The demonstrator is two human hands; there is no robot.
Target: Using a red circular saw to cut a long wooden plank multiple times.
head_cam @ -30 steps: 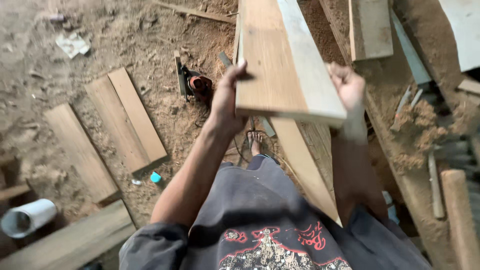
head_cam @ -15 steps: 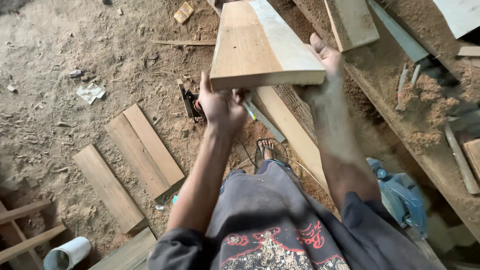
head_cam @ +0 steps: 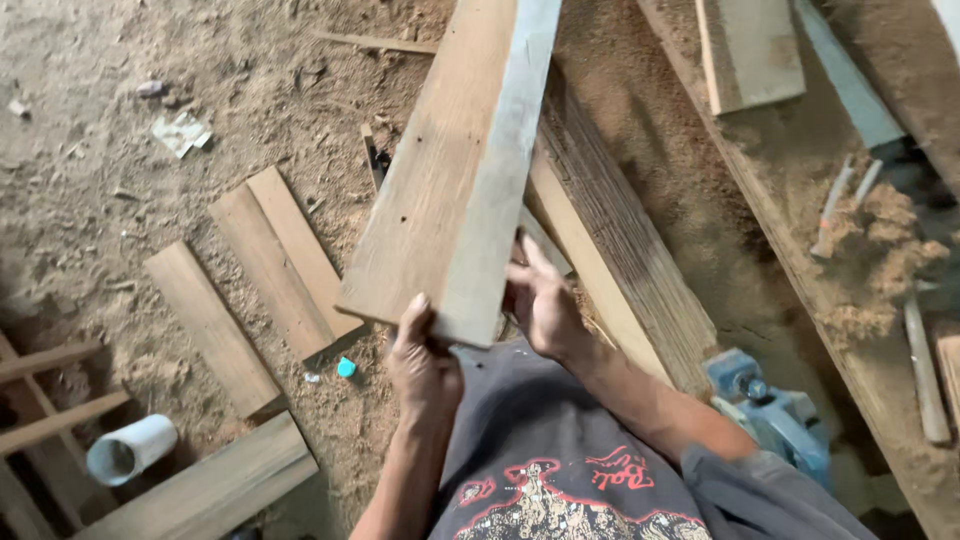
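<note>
Thick wooden plank [head_cam: 455, 170] held up above the sawdust-covered floor [head_cam: 90, 200], running from the near centre away toward the far edge, its pale narrow edge turned to the right. Left hand [head_cam: 422, 365] clamped on the plank's near end, thumb lying up on the broad face, fingers wrapped beneath (fingertips hidden by the wood). Right hand [head_cam: 540, 300] under the plank's right edge near the same end, fingers spread and pressed against the underside; a support more than a full grip, as far as can be seen. On the floor left of the plank, two short boards [head_cam: 275, 255] lie side by side and touching, a third short board [head_cam: 210, 325] just left of them, slightly apart. Small blue cap [head_cam: 346, 367] on the floor near those boards. White pipe piece [head_cam: 130, 448] at near left, lying on its side. Long plank [head_cam: 615, 260] below the held one, angled toward near right. Blue power tool [head_cam: 765, 405] beside the right forearm.
</note>
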